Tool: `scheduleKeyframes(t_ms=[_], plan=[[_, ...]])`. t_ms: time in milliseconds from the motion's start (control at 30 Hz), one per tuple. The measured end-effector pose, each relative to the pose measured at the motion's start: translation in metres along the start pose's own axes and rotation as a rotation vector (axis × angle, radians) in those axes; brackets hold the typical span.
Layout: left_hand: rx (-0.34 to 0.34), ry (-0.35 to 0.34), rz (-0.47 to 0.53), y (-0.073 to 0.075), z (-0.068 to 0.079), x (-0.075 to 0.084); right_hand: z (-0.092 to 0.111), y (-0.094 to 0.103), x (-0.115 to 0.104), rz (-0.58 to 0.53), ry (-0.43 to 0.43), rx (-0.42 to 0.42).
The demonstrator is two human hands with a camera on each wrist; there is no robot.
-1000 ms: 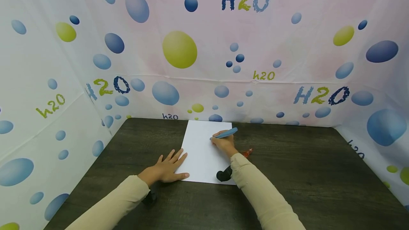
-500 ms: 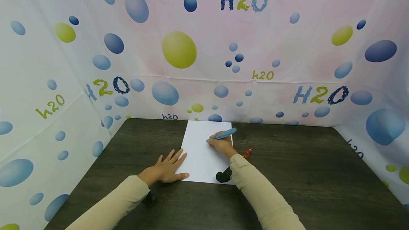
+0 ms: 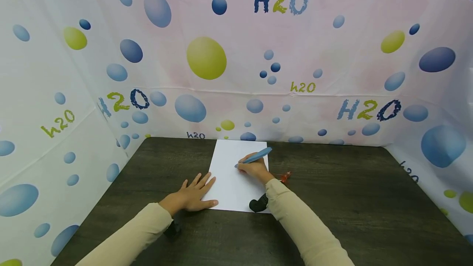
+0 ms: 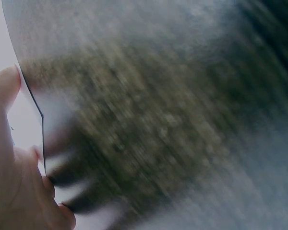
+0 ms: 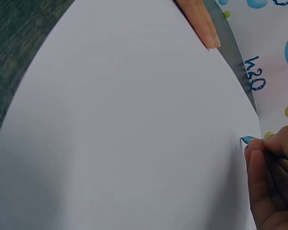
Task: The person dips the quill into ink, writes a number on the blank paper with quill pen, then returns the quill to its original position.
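A white sheet of paper (image 3: 225, 184) lies on the dark table. My right hand (image 3: 255, 169) pinches a blue pen (image 3: 258, 155) over the upper part of the sheet, the pen leaning to the right. In the right wrist view the pen's tip (image 5: 245, 139) is at the paper, with a short dark mark beside it. My left hand (image 3: 194, 195) rests on the sheet's lower left edge, palm down and fingers spread. The left wrist view shows the thumb (image 4: 7, 86) on the paper's edge. The right sleeve covers the sheet's lower right corner.
An orange-red object (image 3: 285, 177), partly hidden, shows by the right wrist. Black wrist devices (image 3: 258, 203) sit under both wrists. Behind the dark wood-grain table (image 3: 343, 192) hangs a white backdrop (image 3: 236, 73) with blue and green bubbles and H2O lettering.
My right hand has moved a little to the left and down the sheet with the pen. The left hand has stayed in place on the paper.
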State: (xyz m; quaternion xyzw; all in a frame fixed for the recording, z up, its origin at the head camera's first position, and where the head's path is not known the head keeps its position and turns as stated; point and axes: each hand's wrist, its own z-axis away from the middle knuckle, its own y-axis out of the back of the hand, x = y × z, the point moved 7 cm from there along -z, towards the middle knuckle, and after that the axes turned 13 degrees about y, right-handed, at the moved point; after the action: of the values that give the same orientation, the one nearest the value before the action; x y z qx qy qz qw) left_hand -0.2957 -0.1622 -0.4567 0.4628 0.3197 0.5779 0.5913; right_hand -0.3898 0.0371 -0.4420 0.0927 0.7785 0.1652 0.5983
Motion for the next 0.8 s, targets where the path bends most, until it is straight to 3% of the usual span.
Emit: scheduleKeyframes(t_ms=[367,800], plan=[[-0.003,0.004,0.011,0.001,0.0009,0.0021,0.0016,-0.0007,-0.0021,-0.053,0.01,-0.111],[-0.01,-0.012,0.03,-0.0032,-0.0045,-0.0019,0.0014,-0.0033,-0.01,-0.111,0.095,-0.306]])
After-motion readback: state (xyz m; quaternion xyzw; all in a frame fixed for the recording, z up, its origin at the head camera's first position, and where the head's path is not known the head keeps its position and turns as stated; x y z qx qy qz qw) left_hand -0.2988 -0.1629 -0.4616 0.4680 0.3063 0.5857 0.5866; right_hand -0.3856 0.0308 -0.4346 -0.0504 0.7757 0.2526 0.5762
